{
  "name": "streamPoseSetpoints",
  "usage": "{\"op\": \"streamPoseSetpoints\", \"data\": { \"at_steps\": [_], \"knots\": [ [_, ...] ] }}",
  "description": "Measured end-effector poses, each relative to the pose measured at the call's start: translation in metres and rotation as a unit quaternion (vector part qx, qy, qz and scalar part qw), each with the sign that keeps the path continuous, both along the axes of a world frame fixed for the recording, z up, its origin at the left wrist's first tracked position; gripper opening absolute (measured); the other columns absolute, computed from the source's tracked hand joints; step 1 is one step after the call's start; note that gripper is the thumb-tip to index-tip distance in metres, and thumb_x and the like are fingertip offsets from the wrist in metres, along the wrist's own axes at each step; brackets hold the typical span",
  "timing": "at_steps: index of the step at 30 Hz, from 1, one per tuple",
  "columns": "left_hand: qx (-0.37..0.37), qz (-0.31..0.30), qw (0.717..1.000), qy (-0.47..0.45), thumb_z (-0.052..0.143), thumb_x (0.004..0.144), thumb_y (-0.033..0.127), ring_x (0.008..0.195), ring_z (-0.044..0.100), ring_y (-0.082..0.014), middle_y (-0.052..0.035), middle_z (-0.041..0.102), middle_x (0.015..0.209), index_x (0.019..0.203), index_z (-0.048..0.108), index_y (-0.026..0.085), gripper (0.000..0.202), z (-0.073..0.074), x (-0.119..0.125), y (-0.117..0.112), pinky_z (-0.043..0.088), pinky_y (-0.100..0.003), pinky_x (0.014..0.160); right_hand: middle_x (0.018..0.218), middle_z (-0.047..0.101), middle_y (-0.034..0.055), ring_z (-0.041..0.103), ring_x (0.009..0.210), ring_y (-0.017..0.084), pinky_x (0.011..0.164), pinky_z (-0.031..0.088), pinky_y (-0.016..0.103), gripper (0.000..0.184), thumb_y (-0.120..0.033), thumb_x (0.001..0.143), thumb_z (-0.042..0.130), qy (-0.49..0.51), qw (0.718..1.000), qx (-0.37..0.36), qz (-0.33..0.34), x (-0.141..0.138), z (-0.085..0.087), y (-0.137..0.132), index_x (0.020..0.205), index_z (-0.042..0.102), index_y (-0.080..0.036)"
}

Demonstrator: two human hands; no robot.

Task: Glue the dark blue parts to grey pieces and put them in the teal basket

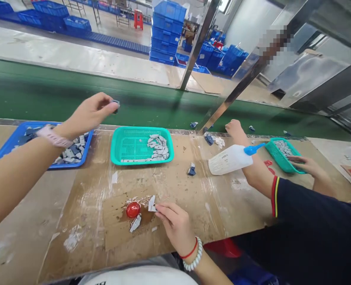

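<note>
1. As my right hand [177,227] hangs low over the bench, my fingertips [160,208] are almost closed, pinching a small white piece [152,203]. Just beside it sits a glossy red cap [133,209] on a brown-stained cardboard sheet [118,233]. A second white piece [135,223] lies just below the cap.
2. My left hand [88,114] is raised over a blue tray [7,150], its thumb and fingers nearly closed on a dark grey piece [115,106]. The tray is heaped with grey and dark pieces.
3. Ahead on the scuffed, white-spotted work table [59,206], a teal plastic basket [112,148] holds pale pieces piled along its right side. A few dark pieces [191,170] lie loose nearby.
4. To my right, a co-worker's black sleeve [306,213] shows, with one hand [234,128] raised near a white squeeze bottle [230,159] that has a blue nozzle. Their other hand [304,162] rests at a second teal basket [282,155].
5. Beyond the table runs a green conveyor belt [74,87], with stacked blue crates [166,33] and a red stool [138,19] farther off.
</note>
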State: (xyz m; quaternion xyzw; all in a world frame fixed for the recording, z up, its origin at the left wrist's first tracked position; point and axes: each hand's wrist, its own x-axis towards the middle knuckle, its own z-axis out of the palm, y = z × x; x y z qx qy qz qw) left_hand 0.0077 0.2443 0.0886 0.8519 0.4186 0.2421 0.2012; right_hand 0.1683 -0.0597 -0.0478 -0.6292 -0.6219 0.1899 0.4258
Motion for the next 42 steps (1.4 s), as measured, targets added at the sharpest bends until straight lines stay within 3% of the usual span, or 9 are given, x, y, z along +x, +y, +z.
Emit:
{"op": "streamPoseSetpoints", "data": {
  "at_steps": [3,10,12,15,19,21,28,37,42],
  "knots": [
    [-0.107,-0.021,0.981,-0.161,0.026,0.097,0.034,0.098,0.058,-0.0122,0.0000,0.060,0.093,0.106,0.051,-0.006,0.049,-0.011,-0.052,-0.052,0.037,-0.032,0.091,0.083,0.071,0.0049,0.064,0.076,0.017,0.066,0.055,0.030,0.016,-0.018,0.088,0.055,-0.074,0.997,0.016,0.019,-0.009,-0.003,-0.005,0.096,0.069,-0.022],
    [-0.388,0.104,0.816,-0.415,0.064,0.075,0.065,0.076,0.056,-0.0140,0.0000,0.062,0.080,0.091,0.060,0.019,0.049,-0.079,-0.115,-0.171,0.049,-0.021,0.073,0.068,0.065,0.0050,0.058,0.064,0.017,0.055,0.049,0.028,0.024,-0.016,0.091,0.049,-0.184,0.982,0.006,0.052,-0.022,-0.001,-0.004,0.079,0.070,-0.019],
    [-0.446,0.132,0.770,-0.436,0.066,0.073,0.064,0.074,0.053,-0.0144,-0.0007,0.059,0.078,0.093,0.063,0.021,0.047,-0.094,-0.111,-0.192,0.049,-0.022,0.069,0.072,0.067,0.0054,0.061,0.067,0.017,0.058,0.051,0.029,0.020,-0.020,0.090,0.053,-0.102,0.994,0.001,0.039,-0.019,0.000,-0.003,0.083,0.072,-0.020],
    [-0.493,0.118,0.748,-0.429,0.060,0.076,0.065,0.068,0.050,-0.0152,-0.0023,0.056,0.077,0.089,0.064,0.022,0.046,-0.106,-0.096,-0.214,0.047,-0.025,0.063,0.074,0.069,0.0043,0.062,0.062,0.015,0.055,0.053,0.027,0.012,-0.030,0.081,0.066,0.163,0.985,-0.062,-0.009,-0.011,0.004,-0.001,0.083,0.075,-0.021],
    [-0.489,0.028,0.799,-0.350,0.046,0.086,0.062,0.066,0.046,-0.0177,-0.0033,0.054,0.081,0.086,0.058,0.025,0.039,-0.106,-0.066,-0.227,0.040,-0.030,0.061,0.062,0.065,0.0010,0.057,0.046,0.011,0.044,0.051,0.025,0.019,-0.037,0.070,0.075,0.424,0.893,-0.150,-0.016,-0.004,0.018,0.008,0.077,0.075,-0.019],
    [-0.458,-0.026,0.837,-0.298,0.044,0.089,0.059,0.067,0.045,-0.0185,-0.0020,0.051,0.077,0.087,0.055,0.025,0.036,-0.103,-0.050,-0.230,0.037,-0.031,0.064,0.063,0.064,0.0003,0.059,0.047,0.012,0.045,0.054,0.025,0.018,-0.035,0.068,0.077,0.455,0.881,-0.131,-0.009,-0.005,0.029,0.012,0.077,0.075,-0.020],
    [-0.417,-0.075,0.862,-0.278,0.053,0.087,0.053,0.076,0.047,-0.0187,-0.0008,0.050,0.087,0.102,0.053,0.031,0.026,-0.093,-0.021,-0.238,0.038,-0.029,0.066,0.082,0.070,0.0015,0.068,0.075,0.017,0.063,0.059,0.030,0.029,-0.018,0.078,0.070,0.185,0.981,0.059,0.013,-0.018,0.065,0.013,0.095,0.073,-0.040],
    [-0.292,-0.004,0.935,-0.201,0.036,0.095,0.046,0.077,0.051,-0.0216,-0.0034,0.055,0.087,0.095,0.052,0.027,0.025,-0.078,-0.013,-0.240,0.042,-0.033,0.070,0.081,0.068,0.0017,0.065,0.064,0.016,0.053,0.056,0.028,0.050,-0.011,0.085,0.056,0.000,0.989,0.145,0.019,-0.037,0.055,0.011,0.120,0.058,-0.046],
    [-0.286,0.043,0.933,-0.214,0.036,0.095,0.045,0.069,0.052,-0.0191,-0.0003,0.054,0.074,0.084,0.051,0.025,0.027,-0.092,-0.010,-0.241,0.042,-0.031,0.066,0.077,0.067,0.0046,0.064,0.066,0.016,0.053,0.052,0.027,0.044,-0.011,0.089,0.048,-0.090,0.984,0.084,0.125,-0.037,0.056,0.012,0.121,0.059,-0.039]
  ]
}}
